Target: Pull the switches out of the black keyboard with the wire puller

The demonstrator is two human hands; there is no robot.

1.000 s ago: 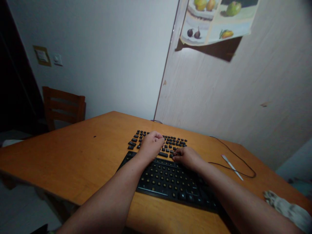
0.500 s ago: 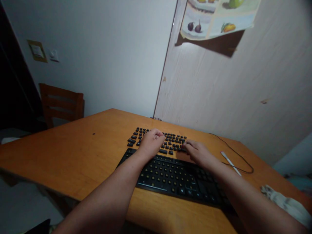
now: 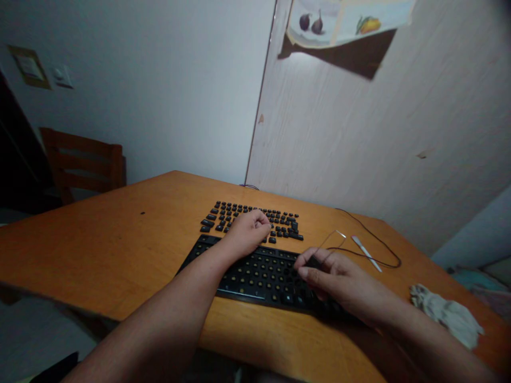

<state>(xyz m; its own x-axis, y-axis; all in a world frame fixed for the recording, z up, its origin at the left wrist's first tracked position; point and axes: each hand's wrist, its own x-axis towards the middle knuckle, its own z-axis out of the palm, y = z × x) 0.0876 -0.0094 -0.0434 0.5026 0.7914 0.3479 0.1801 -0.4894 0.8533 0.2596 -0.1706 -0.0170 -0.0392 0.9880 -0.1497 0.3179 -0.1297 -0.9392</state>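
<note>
A black keyboard frame (image 3: 255,274) with its keycaps taken off lies on the orange wooden table (image 3: 120,250). Behind it, several loose black keycaps (image 3: 247,217) are laid out in rows. My left hand (image 3: 247,231) is curled into a loose fist at the keyboard's far edge, touching the keycap rows. My right hand (image 3: 335,279) rests over the right part of the keyboard, thumb and fingers pinched on a small dark keycap (image 3: 313,262).
A thin wire keycap puller (image 3: 334,238) and a white flat tool (image 3: 366,253) lie right of the keycaps, with the black cable (image 3: 379,244) looping round them. A crumpled grey cloth (image 3: 445,314) sits near the right edge. A wooden chair (image 3: 82,162) stands behind the table's left side.
My right hand has drawn back from the keycap rows toward me and now sits over the keyboard's right part with a keycap pinched. The left hand has barely moved. The view shifted.
</note>
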